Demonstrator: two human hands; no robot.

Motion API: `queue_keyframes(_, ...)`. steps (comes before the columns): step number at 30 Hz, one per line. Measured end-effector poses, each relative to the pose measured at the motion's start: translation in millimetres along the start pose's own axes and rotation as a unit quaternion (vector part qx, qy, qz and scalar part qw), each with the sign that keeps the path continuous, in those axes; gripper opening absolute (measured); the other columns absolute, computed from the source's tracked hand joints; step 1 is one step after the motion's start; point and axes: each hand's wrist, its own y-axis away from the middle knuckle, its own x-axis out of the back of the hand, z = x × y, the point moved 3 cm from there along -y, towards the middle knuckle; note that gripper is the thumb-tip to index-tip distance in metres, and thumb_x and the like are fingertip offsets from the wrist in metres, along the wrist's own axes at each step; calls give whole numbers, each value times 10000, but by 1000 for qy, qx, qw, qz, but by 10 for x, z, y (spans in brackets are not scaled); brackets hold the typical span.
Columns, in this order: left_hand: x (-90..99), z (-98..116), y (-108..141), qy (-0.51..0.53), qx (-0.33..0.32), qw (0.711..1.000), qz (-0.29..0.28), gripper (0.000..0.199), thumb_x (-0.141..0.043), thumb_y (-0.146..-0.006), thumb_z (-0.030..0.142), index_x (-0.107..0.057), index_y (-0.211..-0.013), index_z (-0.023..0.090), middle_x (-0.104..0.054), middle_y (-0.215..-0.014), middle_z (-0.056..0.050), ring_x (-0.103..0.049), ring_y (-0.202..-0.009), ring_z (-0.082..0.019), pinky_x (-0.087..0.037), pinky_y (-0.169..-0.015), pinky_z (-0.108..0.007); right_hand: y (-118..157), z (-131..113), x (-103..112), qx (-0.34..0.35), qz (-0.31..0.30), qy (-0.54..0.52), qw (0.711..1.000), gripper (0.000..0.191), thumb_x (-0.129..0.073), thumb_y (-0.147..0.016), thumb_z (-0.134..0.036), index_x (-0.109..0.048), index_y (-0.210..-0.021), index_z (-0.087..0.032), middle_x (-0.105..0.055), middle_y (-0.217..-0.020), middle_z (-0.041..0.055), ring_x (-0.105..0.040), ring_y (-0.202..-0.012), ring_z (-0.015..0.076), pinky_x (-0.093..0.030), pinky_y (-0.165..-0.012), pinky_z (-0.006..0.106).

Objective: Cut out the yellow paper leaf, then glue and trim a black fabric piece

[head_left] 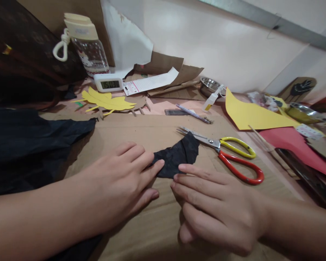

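Note:
A small, crumpled black piece (178, 156), of paper or cloth, lies on the brown cardboard (116, 132) in front of me. My left hand (125, 174) rests over its left end, the index fingertip on it and the thumb apart below. From the right, my right hand (214, 203) touches the lower edge with outstretched fingertips, palm down; its thumb is partly tucked under. Just beyond the piece are scissors (214, 143) with one yellow and one red handle, their blades slightly apart and partly behind the piece's upper tip. A larger black sheet (29, 148) spreads at the left, partly under my left forearm.
Behind the cardboard stand a clear bottle (89, 50), a white digital clock (108, 83) and yellow leaf-like cutouts (105, 99). A pen (194, 113), a small glue bottle (213, 98) and a metal bowl (210, 86) sit farther right. Yellow paper (256, 114) and red paper (296, 145) lie at the right.

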Motion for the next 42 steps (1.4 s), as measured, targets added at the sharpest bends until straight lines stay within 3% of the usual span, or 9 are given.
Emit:
queue_keyframes(3, -11, -4, 5, 0, 1, 1000, 2, 441, -494, -1082, 363, -753, -1306, 85, -738, -965, -126, -645, -860, -297, -499, -804, -466, 7, 35, 9, -42, 14, -19, 999, 387, -593, -1078, -416, -734, -825, -160, -846, -1113, 148, -798, -1121, 272, -449, -1273, 444)
queue_keyframes(6, -21, -3, 10, 1, 2, 1000, 3, 442, -511, -1069, 369, -755, -1301, 82, -714, -927, -121, -611, -792, -284, -480, -749, -450, 10, 55, -27, -88, -20, -37, 995, 403, -577, -1087, -431, -731, -868, -130, -806, -1253, 165, -710, -1307, 307, -313, -1337, 459)
queue_keyframes(10, -22, 1, -1, -1, 1, 1000, 7, 430, -525, -1062, 382, -777, -1262, 97, -706, -898, -111, -605, -786, -280, -475, -745, -440, 5, 50, -81, -100, -50, -67, 991, 441, -527, -1110, -428, -730, -882, -109, -801, -1251, 188, -659, -1373, 307, -239, -1360, 451)
queue_keyframes(15, -10, -15, -8, -17, 3, 1000, 11, 461, -495, -1067, 378, -768, -1281, 74, -729, -924, -129, -624, -821, -292, -488, -793, -451, -2, 34, -89, -75, -65, -61, 993, 427, -529, -1109, -385, -733, -880, -89, -778, -1268, 249, -711, -1304, 311, -256, -1355, 454)
queue_keyframes(25, 17, -62, 19, -72, 20, 997, 12, 658, -459, -1043, 546, -768, -1188, -17, -706, -923, -183, -605, -830, -335, -472, -783, -481, 10, 24, -105, -79, -60, -61, 993, 425, -546, -1098, -397, -731, -852, -104, -781, -1264, 245, -739, -1259, 311, -286, -1343, 451)
queue_keyframes(29, -25, -78, 50, -20, 30, 999, 19, 577, -514, -1051, 500, -628, -1476, 127, -678, -1057, -130, -593, -946, -325, -449, -862, -464, 3, 30, -111, -80, -51, -60, 994, 435, -552, -1096, -405, -730, -843, -100, -792, -1232, 249, -735, -1264, 319, -305, -1339, 450)
queue_keyframes(31, -61, -88, 60, 22, 33, 999, 5, 554, -537, -1048, 509, -622, -1490, 186, -656, -1067, -107, -584, -955, -310, -441, -864, -451, 5, 33, -114, -81, -53, -61, 993, 430, -554, -1096, -401, -727, -840, -102, -793, -1228, 249, -733, -1268, 319, -312, -1337, 450)
queue_keyframes(37, -99, -133, 53, 45, 53, 998, 7, 641, -475, -1054, 596, -671, -1413, 103, -628, -1043, -131, -582, -950, -326, -438, -860, -481, 29, 29, -118, -79, -62, -64, 993, 404, -586, -1080, -402, -724, -842, -106, -781, -1259, 252, -738, -1258, 322, -310, -1335, 455)
queue_keyframes(42, -150, -198, 49, 36, 80, 996, -2, 676, -389, -1070, 631, -655, -1416, 116, -628, -1060, -128, -581, -955, -328, -447, -864, -491, 32, 22, -108, -81, -51, -64, 993, 390, -598, -1075, -379, -717, -823, -106, -787, -1240, 254, -749, -1239, 322, -327, -1328, 459)
